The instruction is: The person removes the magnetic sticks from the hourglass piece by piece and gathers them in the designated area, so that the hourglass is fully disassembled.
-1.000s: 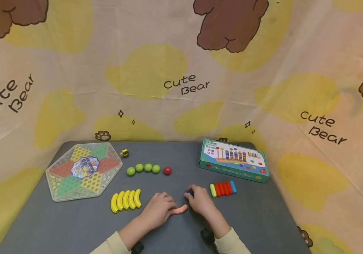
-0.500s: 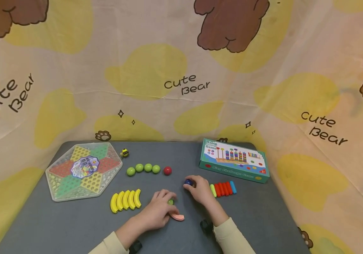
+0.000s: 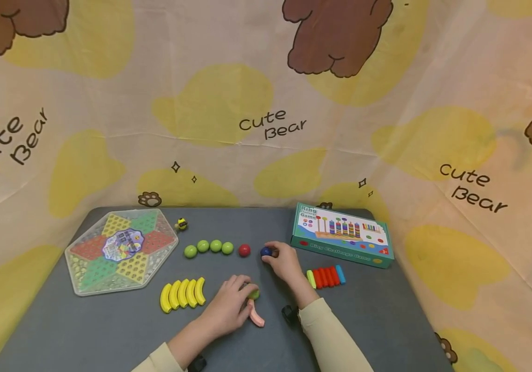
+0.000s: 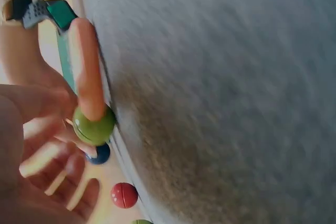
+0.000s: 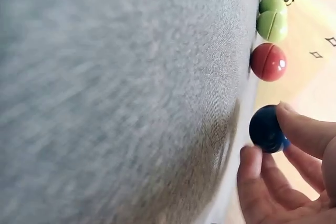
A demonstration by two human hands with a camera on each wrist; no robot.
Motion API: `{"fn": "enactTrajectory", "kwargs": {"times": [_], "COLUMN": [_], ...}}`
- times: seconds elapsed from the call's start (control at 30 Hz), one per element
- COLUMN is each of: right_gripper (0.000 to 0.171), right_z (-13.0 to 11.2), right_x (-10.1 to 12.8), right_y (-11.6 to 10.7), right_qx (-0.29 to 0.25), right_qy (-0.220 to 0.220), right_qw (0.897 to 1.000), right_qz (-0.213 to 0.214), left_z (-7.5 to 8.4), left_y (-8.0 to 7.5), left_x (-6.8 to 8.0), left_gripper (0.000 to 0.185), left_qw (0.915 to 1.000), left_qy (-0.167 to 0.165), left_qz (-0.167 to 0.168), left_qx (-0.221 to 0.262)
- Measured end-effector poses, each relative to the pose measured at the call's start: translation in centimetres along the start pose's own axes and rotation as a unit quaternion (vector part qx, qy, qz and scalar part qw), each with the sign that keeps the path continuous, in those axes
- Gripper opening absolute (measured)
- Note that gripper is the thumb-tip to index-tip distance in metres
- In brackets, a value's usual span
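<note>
My right hand (image 3: 271, 254) pinches a dark blue ball (image 3: 266, 252) just right of a red ball (image 3: 245, 250), low over the grey table (image 3: 108, 330). The right wrist view shows the blue ball (image 5: 268, 128) between thumb and fingertips (image 5: 252, 165), with the red ball (image 5: 269, 62) beyond. My left hand (image 3: 246, 290) holds a green ball (image 3: 254, 294) at its fingertips, touching the end of an orange curved piece (image 3: 256, 315) that lies on the table. In the left wrist view the green ball (image 4: 94, 127) sits against the orange piece (image 4: 86, 72).
Several green balls (image 3: 209, 247) line up left of the red one. Yellow curved pieces (image 3: 183, 294) lie front left, a row of coloured sticks (image 3: 326, 276) to the right. A teal game box (image 3: 340, 235) sits back right, a hexagonal checkers board (image 3: 122, 250) back left.
My right hand carried the blue ball away from me and left, up beside the red ball. My left hand took up a green ball, and the orange piece swung round and slid nearer.
</note>
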State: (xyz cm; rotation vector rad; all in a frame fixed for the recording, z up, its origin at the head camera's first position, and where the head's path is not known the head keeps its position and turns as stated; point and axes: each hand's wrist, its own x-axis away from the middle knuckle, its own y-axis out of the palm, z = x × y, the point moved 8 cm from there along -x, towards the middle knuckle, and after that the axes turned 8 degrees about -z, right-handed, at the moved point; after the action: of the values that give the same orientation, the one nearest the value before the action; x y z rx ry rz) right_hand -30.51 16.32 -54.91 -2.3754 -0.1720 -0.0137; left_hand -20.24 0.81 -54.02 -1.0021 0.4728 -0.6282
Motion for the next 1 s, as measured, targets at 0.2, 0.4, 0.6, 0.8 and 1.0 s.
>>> {"fn": "enactTrajectory", "kwargs": {"times": [0.2, 0.4, 0.6, 0.8, 1.0], "right_gripper": [0.033, 0.034, 0.040, 0.042, 0.040], "right_z": [-0.6, -0.7, -0.4, 0.0, -0.5], "right_x": [-1.2, -1.9, -1.9, -1.2, 0.4], "right_y": [0.9, 1.7, 1.8, 1.0, 0.0], "right_qx": [-0.013, -0.010, -0.026, -0.043, -0.035], "right_qy": [-0.006, 0.001, -0.004, -0.003, -0.012], "right_qw": [1.000, 1.000, 0.999, 0.999, 0.999], "right_qz": [-0.018, -0.025, -0.033, -0.030, -0.010], "left_z": [-0.4, -0.5, -0.7, -1.4, -2.0], "left_y": [0.6, 0.5, 0.3, 0.3, 1.1], "left_x": [0.0, 0.0, 0.1, 0.4, 1.0], "left_gripper": [0.044, 0.035, 0.042, 0.051, 0.077], "left_qw": [0.9978, 0.9970, 0.9972, 0.9936, 0.9892], "left_qy": [-0.047, -0.036, -0.022, -0.051, -0.074], "left_qz": [-0.024, -0.013, -0.012, -0.021, -0.056], "left_qx": [0.040, 0.066, 0.070, 0.099, 0.113]}}
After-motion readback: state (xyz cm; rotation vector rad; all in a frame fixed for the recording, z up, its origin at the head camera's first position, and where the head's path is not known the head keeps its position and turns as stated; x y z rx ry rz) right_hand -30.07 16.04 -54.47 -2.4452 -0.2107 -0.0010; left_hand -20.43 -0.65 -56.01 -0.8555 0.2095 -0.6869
